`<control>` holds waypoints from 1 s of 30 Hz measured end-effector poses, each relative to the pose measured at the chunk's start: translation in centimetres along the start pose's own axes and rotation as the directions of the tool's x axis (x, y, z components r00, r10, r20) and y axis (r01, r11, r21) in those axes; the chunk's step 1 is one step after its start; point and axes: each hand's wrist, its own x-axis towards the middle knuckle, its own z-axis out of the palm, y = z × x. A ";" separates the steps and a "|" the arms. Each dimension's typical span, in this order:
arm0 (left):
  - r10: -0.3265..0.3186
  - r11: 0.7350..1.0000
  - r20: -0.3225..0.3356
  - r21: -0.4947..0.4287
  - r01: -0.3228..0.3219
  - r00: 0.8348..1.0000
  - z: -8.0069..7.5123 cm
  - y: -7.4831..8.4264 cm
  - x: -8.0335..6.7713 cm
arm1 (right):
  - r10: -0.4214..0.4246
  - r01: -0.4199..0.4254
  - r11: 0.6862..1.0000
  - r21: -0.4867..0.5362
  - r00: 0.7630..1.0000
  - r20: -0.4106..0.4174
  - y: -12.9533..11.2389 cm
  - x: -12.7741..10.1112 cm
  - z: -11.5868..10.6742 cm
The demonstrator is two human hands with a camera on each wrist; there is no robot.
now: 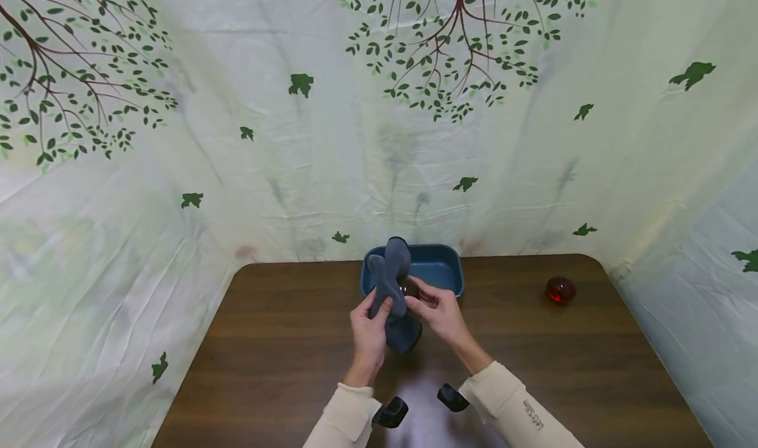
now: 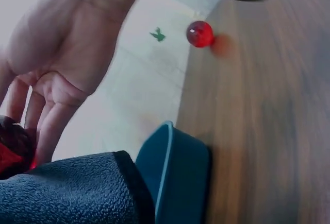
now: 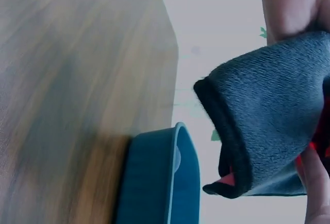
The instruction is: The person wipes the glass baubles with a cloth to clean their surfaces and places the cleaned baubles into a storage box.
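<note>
Left hand (image 1: 368,329) grips the grey sock (image 1: 391,283) upright before the blue tray (image 1: 441,267); right hand (image 1: 441,311) pinches a red ball (image 1: 410,288) at the sock's right side.

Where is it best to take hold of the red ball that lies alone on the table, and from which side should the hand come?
Grip the red ball across its middle, fingers on opposite sides, coming from above. It is round and smooth, so a pinch near its top would likely slip. It sits apart on the bare table, right of the blue tray, so nothing blocks a downward reach.
</note>
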 end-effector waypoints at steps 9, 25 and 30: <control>-0.121 0.989 -0.035 -0.094 0.117 0.992 0.2 0.3 0.2 | -0.284 0.287 0.956 -0.068 0.957 0.049 -0.3 -0.4 -0.1; -0.087 0.995 -0.026 -0.048 0.086 0.996 -0.1 0.2 -0.1 | -0.099 0.118 0.967 -0.225 0.990 0.098 -3.5 -0.5 -0.7; -0.125 0.990 -0.025 -0.074 0.123 0.992 -0.1 0.5 0.0 | -0.193 0.260 0.911 -0.320 0.955 0.226 -5.0 0.0 -1.5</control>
